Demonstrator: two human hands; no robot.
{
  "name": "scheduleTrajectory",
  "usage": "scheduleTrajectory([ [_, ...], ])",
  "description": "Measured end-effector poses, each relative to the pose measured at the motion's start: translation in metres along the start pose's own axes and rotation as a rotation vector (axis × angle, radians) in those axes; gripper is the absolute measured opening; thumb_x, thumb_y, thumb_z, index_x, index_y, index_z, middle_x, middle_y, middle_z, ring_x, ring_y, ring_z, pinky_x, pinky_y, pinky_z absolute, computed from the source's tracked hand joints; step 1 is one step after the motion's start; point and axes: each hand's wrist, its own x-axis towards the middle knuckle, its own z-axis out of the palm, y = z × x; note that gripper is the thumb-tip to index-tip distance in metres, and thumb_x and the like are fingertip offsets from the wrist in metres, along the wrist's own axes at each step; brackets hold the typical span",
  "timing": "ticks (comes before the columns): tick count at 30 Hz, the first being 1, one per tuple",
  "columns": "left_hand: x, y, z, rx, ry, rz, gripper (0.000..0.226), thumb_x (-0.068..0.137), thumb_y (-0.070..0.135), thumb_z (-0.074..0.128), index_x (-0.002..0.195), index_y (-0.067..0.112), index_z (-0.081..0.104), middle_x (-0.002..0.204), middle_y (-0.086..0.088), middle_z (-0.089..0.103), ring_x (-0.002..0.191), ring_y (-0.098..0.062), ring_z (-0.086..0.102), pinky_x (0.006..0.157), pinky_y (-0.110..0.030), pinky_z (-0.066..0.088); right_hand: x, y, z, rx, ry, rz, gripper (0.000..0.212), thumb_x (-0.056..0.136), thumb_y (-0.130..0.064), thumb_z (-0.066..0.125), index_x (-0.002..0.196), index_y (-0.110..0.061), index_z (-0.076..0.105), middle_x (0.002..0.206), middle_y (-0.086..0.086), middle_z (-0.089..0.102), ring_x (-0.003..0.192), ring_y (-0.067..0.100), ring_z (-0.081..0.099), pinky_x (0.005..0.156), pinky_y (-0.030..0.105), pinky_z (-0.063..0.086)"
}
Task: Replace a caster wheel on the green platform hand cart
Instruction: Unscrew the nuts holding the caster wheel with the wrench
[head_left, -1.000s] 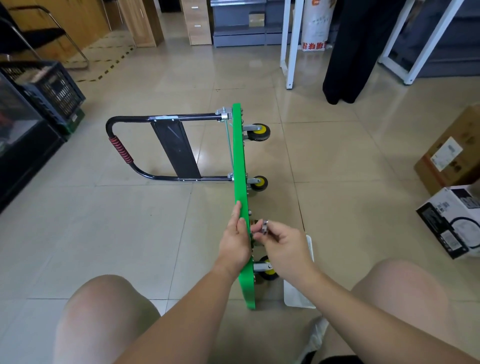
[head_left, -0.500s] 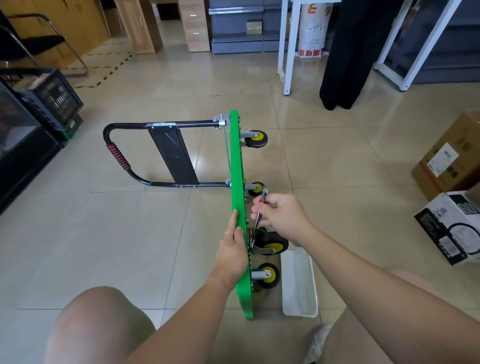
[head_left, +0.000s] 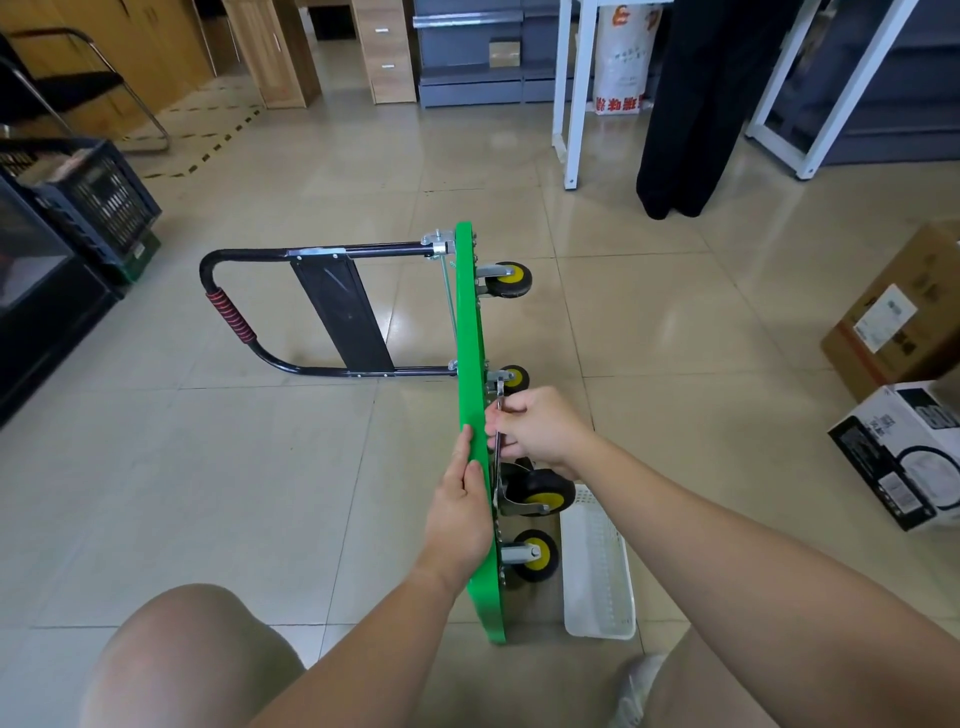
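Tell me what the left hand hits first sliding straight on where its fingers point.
Probably the silver hinge bracket of the black tubular handle; the left hand points along the green platform deck toward it.

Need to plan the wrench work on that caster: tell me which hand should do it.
Right. The right hand grips the wrench on the wheel side, just above the caster; the left hand rests against the green platform's other face, steadying it.
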Motion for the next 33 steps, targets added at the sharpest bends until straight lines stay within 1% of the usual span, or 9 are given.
scheduleTrajectory([
  [4, -0.002, 0.003, -0.001, -0.001, 0.001, -0.002, 0.047, 0.111, 0.035, 0.027, 0.155, 0.053, 0.027, 0.15, 0.015, 0.047, 0.129, -0.01, 0.05, 0.111, -0.029, 0.039, -0.003, -0.003, 0.0, 0.017, -0.014, 0.011, 0.017, 0.097, -0.015, 0.065, 0.101, -0.001, 0.072, 0.096, 0.013, 0.073, 0.083, 0.019, 0.072, 0.077, 0.032, 0.062],
  [9, 0.0, 0.0, -0.001, -0.004, -0.003, -0.011, 0.048, 0.11, 0.036, 0.026, 0.154, 0.055, 0.026, 0.149, 0.015, 0.049, 0.125, -0.011, 0.054, 0.107, -0.031, 0.044, -0.007, 0.004, 0.004, -0.08, 0.05, -0.047, 0.008, 0.095, -0.021, 0.067, 0.093, -0.018, 0.074, 0.096, 0.004, 0.076, 0.091, 0.019, 0.074, 0.083, 0.041, 0.062],
  [12, 0.001, -0.002, 0.0, 0.007, 0.006, -0.001, 0.048, 0.109, 0.039, 0.026, 0.152, 0.059, 0.026, 0.145, 0.01, 0.056, 0.111, -0.015, 0.062, 0.102, -0.043, 0.052, -0.012, 0.008, 0.003, -0.186, 0.112, -0.08, 0.012, 0.093, -0.031, 0.067, 0.087, -0.025, 0.075, 0.086, -0.003, 0.077, 0.088, 0.018, 0.073, 0.081, 0.047, 0.061],
  [17, 0.002, -0.001, -0.001, 0.016, 0.005, -0.001, 0.047, 0.108, 0.041, 0.026, 0.148, 0.066, 0.025, 0.146, 0.011, 0.053, 0.113, -0.012, 0.062, 0.103, -0.042, 0.051, -0.019, 0.003, 0.003, -0.121, 0.081, -0.093, 0.01, 0.092, -0.026, 0.069, 0.087, -0.023, 0.076, 0.093, 0.002, 0.077, 0.089, 0.021, 0.074, 0.082, 0.046, 0.061],
  [20, 0.001, 0.002, -0.001, 0.017, 0.011, -0.001, 0.048, 0.111, 0.034, 0.027, 0.155, 0.053, 0.027, 0.136, 0.01, 0.055, 0.101, 0.0, 0.058, 0.096, -0.031, 0.047, -0.024, 0.003, 0.002, 0.0, 0.067, -0.059, 0.013, 0.095, -0.016, 0.066, 0.107, -0.016, 0.072, 0.105, 0.008, 0.074, 0.096, 0.02, 0.073, 0.085, 0.042, 0.061],
  [22, 0.001, 0.002, -0.001, 0.017, 0.014, -0.001, 0.048, 0.111, 0.034, 0.027, 0.156, 0.051, 0.027, 0.144, 0.009, 0.052, 0.111, -0.009, 0.058, 0.099, -0.03, 0.045, -0.028, 0.001, 0.002, 0.022, 0.064, -0.048, 0.026, 0.096, -0.012, 0.065, 0.122, -0.011, 0.066, 0.108, 0.01, 0.072, 0.098, 0.021, 0.073, 0.086, 0.041, 0.061],
  [25, 0.002, -0.002, -0.001, 0.016, 0.014, -0.006, 0.048, 0.111, 0.034, 0.027, 0.157, 0.049, 0.027, 0.153, 0.009, 0.046, 0.12, -0.01, 0.05, 0.098, -0.024, 0.037, -0.033, -0.001, 0.002, 0.01, 0.054, -0.072, 0.033, 0.095, -0.011, 0.066, 0.128, -0.013, 0.062, 0.105, 0.011, 0.073, 0.096, 0.021, 0.073, 0.085, 0.041, 0.061],
  [30, 0.001, -0.003, -0.002, 0.011, -0.006, 0.006, 0.048, 0.112, 0.033, 0.026, 0.158, 0.048, 0.025, 0.15, 0.011, 0.045, 0.122, -0.007, 0.047, 0.099, -0.023, 0.035, -0.051, 0.004, 0.005, -0.028, 0.089, -0.151, 0.012, 0.093, -0.011, 0.068, 0.102, -0.018, 0.072, 0.094, 0.011, 0.076, 0.091, 0.02, 0.072, 0.085, 0.042, 0.061],
  [33, 0.002, -0.002, -0.002, -0.009, -0.012, 0.013, 0.048, 0.111, 0.034, 0.028, 0.156, 0.05, 0.027, 0.147, 0.012, 0.05, 0.114, -0.006, 0.055, 0.098, -0.024, 0.039, -0.063, 0.012, 0.009, -0.063, 0.11, -0.208, 0.017, 0.09, -0.018, 0.071, 0.083, -0.033, 0.075, 0.087, -0.003, 0.077, 0.088, 0.019, 0.072, 0.089, 0.046, 0.059],
])
